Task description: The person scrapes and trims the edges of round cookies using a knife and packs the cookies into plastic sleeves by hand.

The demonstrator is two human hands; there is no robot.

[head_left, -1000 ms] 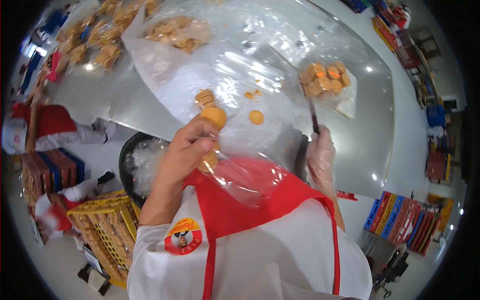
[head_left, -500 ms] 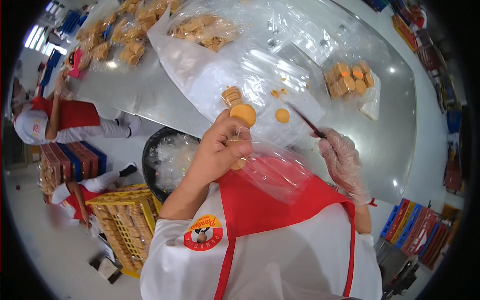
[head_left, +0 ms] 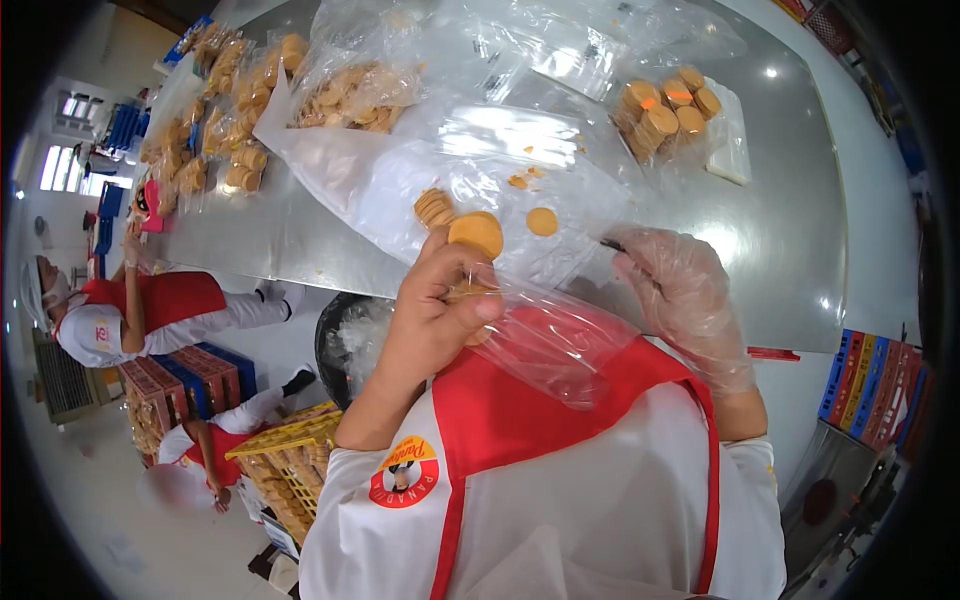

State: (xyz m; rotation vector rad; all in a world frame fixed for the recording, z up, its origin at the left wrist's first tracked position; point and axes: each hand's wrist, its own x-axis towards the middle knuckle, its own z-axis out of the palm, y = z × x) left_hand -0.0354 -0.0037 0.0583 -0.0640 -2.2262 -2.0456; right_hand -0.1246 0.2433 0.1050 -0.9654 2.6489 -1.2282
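Note:
My bare left hand (head_left: 435, 300) is closed around round, flat biscuits (head_left: 476, 233), with the mouth side of a clear plastic bag (head_left: 565, 345) gripped along with them. The bag hangs across my red apron. My right hand (head_left: 690, 290), in a clear plastic glove, is closed on a thin, dark, knife-like tool (head_left: 611, 244); only a short dark end shows and the rest is hidden. A leaning row of biscuits (head_left: 433, 208) lies just beyond my left hand on the plastic sheet (head_left: 390, 185). One loose biscuit (head_left: 542, 221) rests between my hands.
Broken crumbs (head_left: 522, 180) lie on the sheet. Bagged biscuits (head_left: 665, 115) stand at the right of the metal table (head_left: 790, 200), with more bags (head_left: 355, 95) at the far left. A bin (head_left: 345, 345), yellow crate (head_left: 290, 440) and two co-workers (head_left: 150, 310) are leftward.
My right hand has turned and moved nearer the sheet, so the long dark tool is now mostly hidden. My left hand keeps its grip on the biscuits and bag. The camera view has shifted.

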